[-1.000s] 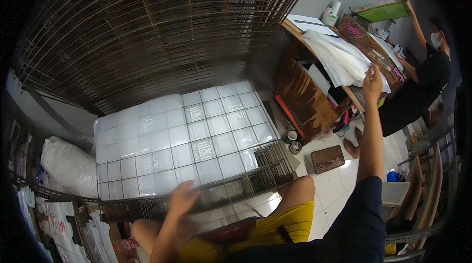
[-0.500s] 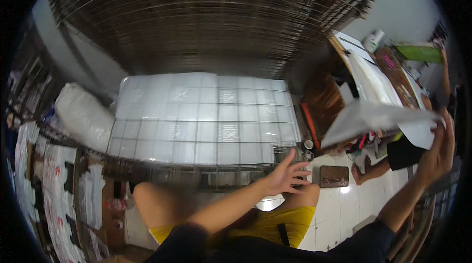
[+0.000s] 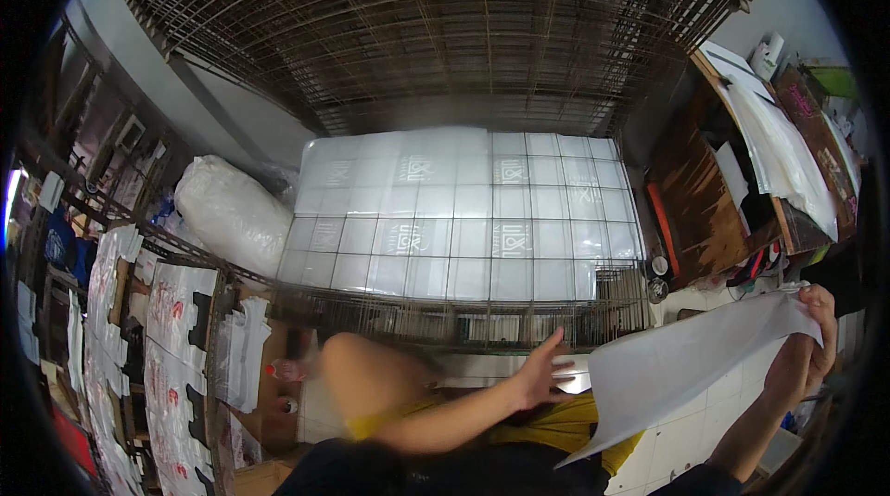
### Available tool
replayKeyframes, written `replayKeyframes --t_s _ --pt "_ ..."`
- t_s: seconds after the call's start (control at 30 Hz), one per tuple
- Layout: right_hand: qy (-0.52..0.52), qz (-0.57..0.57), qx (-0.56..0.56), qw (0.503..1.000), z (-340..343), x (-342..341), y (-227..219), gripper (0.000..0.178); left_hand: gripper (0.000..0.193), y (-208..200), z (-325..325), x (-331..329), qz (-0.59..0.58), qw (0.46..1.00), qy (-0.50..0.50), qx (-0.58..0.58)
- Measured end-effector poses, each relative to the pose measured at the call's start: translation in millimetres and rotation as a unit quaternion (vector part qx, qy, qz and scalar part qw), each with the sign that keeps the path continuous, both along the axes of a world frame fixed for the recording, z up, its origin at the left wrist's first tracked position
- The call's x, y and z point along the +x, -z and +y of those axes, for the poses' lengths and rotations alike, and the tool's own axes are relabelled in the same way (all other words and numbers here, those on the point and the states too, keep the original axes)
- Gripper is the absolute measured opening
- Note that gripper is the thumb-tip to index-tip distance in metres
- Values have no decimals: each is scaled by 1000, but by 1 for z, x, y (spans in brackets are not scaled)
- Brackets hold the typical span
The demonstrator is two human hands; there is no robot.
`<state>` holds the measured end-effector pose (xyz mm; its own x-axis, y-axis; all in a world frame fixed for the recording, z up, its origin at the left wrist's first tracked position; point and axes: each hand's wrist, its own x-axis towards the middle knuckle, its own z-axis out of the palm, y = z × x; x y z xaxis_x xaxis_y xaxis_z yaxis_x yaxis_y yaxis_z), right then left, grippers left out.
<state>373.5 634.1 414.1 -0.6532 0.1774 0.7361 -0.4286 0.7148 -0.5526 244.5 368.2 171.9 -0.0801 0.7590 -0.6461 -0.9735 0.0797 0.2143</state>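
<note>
My right hand [image 3: 816, 322], at the far right, is closed on one end of a thin, translucent white plastic sheet [image 3: 691, 357]. The sheet hangs slanting down to the left, toward my lap. My left hand [image 3: 540, 377] is empty, its fingers spread, in front of the wire rack and just left of the sheet. Several similar frosted plastic sheets [image 3: 436, 232] with white print lie flat, side by side, on the wire rack [image 3: 619, 297]. Grid wires show across them.
More wire racks [image 3: 445, 23] are tilted up behind in a stack. A puffy white plastic sack [image 3: 227, 213] lies at the left. White cut-out pieces [image 3: 176, 357] hang or lie on shelving at lower left. At right, a wooden table [image 3: 695, 190] bears a pile of white sheets [image 3: 788, 153].
My right hand has brought the plastic sheet away from the table at right, lower and nearer my lap. My left hand stays open. The view has turned slightly right-to-left, shifting the rack rightward.
</note>
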Motion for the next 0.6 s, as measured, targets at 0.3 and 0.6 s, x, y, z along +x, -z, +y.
replayKeyframes --t_s 0.3,0.6 --pt "-37 46 -21 998 -23 -3 -11 30 75 5 16 39 -117 961 71 240" --pt "3 250 7 968 -40 -43 -32 41 76 0 35 61 -203 946 68 243"
